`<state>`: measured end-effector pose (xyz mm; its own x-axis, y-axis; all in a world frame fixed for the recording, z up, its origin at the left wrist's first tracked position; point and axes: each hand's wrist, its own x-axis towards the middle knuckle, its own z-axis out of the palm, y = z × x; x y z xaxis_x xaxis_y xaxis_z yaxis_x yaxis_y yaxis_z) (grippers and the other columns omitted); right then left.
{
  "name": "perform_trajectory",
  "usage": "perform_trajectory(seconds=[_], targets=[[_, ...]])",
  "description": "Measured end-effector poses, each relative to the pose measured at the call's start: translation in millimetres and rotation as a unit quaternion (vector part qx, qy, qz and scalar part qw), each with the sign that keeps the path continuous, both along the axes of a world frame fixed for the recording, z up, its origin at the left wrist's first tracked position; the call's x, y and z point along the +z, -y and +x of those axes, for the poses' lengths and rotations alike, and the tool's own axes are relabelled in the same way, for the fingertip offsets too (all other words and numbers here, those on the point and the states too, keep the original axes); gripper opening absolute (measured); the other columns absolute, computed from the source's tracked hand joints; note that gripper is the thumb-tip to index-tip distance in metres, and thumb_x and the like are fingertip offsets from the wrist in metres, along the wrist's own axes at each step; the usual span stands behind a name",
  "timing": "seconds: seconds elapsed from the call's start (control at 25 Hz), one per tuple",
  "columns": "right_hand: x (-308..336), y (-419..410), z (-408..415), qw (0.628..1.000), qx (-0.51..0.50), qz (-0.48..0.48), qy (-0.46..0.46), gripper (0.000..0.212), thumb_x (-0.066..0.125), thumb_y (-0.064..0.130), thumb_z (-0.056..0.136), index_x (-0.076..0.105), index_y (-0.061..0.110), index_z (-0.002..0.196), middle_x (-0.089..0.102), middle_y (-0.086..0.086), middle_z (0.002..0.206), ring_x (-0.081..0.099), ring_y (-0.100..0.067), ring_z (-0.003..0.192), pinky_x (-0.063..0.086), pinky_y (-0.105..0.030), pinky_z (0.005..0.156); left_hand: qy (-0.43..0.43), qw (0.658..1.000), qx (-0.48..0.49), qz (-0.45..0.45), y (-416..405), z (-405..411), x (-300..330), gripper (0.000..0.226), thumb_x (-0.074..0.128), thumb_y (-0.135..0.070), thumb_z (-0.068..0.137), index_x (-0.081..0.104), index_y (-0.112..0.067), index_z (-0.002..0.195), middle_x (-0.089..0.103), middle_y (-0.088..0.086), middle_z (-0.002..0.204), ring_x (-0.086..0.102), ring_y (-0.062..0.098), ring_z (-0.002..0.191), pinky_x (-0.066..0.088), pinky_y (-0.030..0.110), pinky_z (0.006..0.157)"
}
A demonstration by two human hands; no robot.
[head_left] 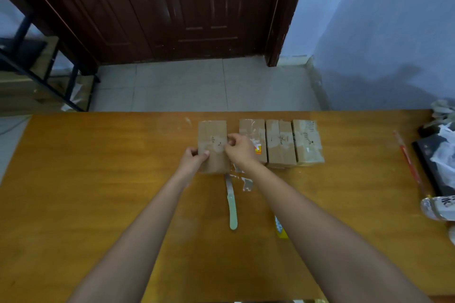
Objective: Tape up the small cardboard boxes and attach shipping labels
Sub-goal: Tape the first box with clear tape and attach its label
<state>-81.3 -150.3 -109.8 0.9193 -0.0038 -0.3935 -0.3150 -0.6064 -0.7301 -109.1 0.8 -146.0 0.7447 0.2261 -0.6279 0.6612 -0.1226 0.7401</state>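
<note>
Several small brown cardboard boxes stand in a row near the far edge of the wooden table (98, 179). The leftmost box (212, 131) stands slightly apart from the other three (280, 145). My left hand (193, 158) grips its near left edge, thumb on top. My right hand (240, 149) rests on the box's right side, fingertips pinched together at its top face; what they pinch is too small to tell. The box beside it carries a small orange and red sticker (258, 149). The three right-hand boxes show clear tape over their tops.
A pale green-handled knife (231, 206) lies on the table between my forearms, with scraps of clear tape (247, 183) beside it. A yellow object (280, 227) peeks out by my right forearm. A red stick (408, 162), bags and a plastic bottle (437, 208) crowd the right edge.
</note>
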Motion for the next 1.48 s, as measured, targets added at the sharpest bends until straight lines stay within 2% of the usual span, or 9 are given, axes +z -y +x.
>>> perform_trajectory(seconds=[0.08, 0.16, 0.32, 0.48, 0.6, 0.76, 1.16, 1.32, 1.48], targets=[[-9, 2, -30, 0.999, 0.019, 0.023, -0.021, 0.032, 0.056, 0.017, 0.091, 0.063, 0.009, 0.121, 0.069, -0.008, 0.108, 0.063, -0.021, 0.093, 0.053, -0.036, 0.082, -0.018, 1.0, 0.013, -0.013, -11, -36, -1, 0.035, 0.069, -0.024, 0.09, 0.047, -0.01, 0.114, 0.057, 0.009, 0.119, 0.056, 0.024, 0.103, 0.048, 0.037, 0.083], [-23, 8, -64, 0.998, 0.04, -0.02, -0.033, 0.032, 0.055, 0.02, 0.092, 0.063, 0.011, 0.121, 0.068, -0.009, 0.116, 0.065, -0.023, 0.1, 0.052, -0.032, 0.079, -0.035, 0.999, 0.032, -0.017, -19, -78, -9, 0.036, 0.07, -0.02, 0.089, 0.049, -0.008, 0.115, 0.057, 0.011, 0.121, 0.056, 0.025, 0.106, 0.049, 0.038, 0.086], [-47, 15, -104, 0.966, 0.101, -0.221, -0.084, 0.031, 0.057, 0.038, 0.091, 0.059, 0.014, 0.112, 0.065, -0.006, 0.106, 0.065, -0.026, 0.094, 0.047, -0.03, 0.062, -0.082, 0.994, 0.065, -0.027, -28, -139, -21, 0.035, 0.07, -0.017, 0.089, 0.05, -0.007, 0.115, 0.056, 0.013, 0.125, 0.056, 0.028, 0.111, 0.049, 0.04, 0.088], [-63, 4, -114, 0.94, 0.125, -0.298, -0.108, 0.047, 0.057, 0.047, 0.091, 0.05, 0.013, 0.122, 0.062, -0.008, 0.113, 0.065, -0.028, 0.098, 0.052, -0.035, 0.07, -0.086, 0.995, 0.043, -0.011, -26, -151, -25, 0.036, 0.069, -0.019, 0.09, 0.05, -0.008, 0.117, 0.057, 0.01, 0.124, 0.057, 0.027, 0.112, 0.053, 0.038, 0.082], [-72, 2, -111, 0.936, 0.127, -0.311, -0.101, 0.046, 0.06, 0.041, 0.091, 0.048, 0.01, 0.123, 0.062, -0.009, 0.114, 0.065, -0.028, 0.101, 0.051, -0.035, 0.072, -0.077, 0.997, 0.014, 0.016, -21, -145, -23, 0.035, 0.068, -0.023, 0.091, 0.049, -0.012, 0.118, 0.056, 0.004, 0.12, 0.056, 0.019, 0.103, 0.047, 0.025, 0.065], [-76, 3, -103, 0.934, 0.121, -0.324, -0.088, 0.034, 0.058, 0.032, 0.092, 0.052, 0.01, 0.118, 0.066, -0.009, 0.108, 0.066, -0.028, 0.096, 0.051, -0.034, 0.069, -0.063, 0.997, -0.029, 0.037, -17, -148, -23, 0.042, 0.065, -0.027, 0.093, 0.047, -0.01, 0.127, 0.054, 0.001, 0.12, 0.055, 0.016, 0.101, 0.047, 0.022, 0.063], [-72, 18, -67, 0.894, 0.169, -0.409, -0.072, 0.027, 0.053, 0.021, 0.096, 0.051, 0.013, 0.121, 0.064, -0.006, 0.113, 0.064, -0.023, 0.099, 0.042, -0.03, 0.064, -0.048, 0.996, -0.047, 0.058, 0, -153, -26, 0.045, 0.062, -0.029, 0.095, 0.047, -0.009, 0.133, 0.056, 0.008, 0.129, 0.056, 0.023, 0.114, 0.053, 0.036, 0.086], [-46, 21, -67, 0.927, 0.134, -0.346, -0.055, 0.039, 0.058, 0.036, 0.093, 0.048, 0.013, 0.122, 0.056, -0.008, 0.121, 0.063, -0.028, 0.102, 0.049, -0.035, 0.072, -0.048, 0.995, -0.05, 0.065, 7, -154, -29, 0.044, 0.062, -0.03, 0.094, 0.048, -0.01, 0.13, 0.056, 0.008, 0.129, 0.056, 0.022, 0.111, 0.054, 0.038, 0.088], [-12, 68, -77, 0.948, -0.005, -0.312, 0.061, 0.038, 0.055, 0.043, 0.09, 0.054, 0.012, 0.111, 0.056, -0.008, 0.112, 0.059, -0.026, 0.085, 0.043, -0.031, 0.06, -0.053, 0.994, -0.063, 0.066, 9, -154, -29, 0.043, 0.063, -0.029, 0.094, 0.049, -0.01, 0.13, 0.056, 0.008, 0.129, 0.057, 0.024, 0.114, 0.054, 0.041, 0.091]])
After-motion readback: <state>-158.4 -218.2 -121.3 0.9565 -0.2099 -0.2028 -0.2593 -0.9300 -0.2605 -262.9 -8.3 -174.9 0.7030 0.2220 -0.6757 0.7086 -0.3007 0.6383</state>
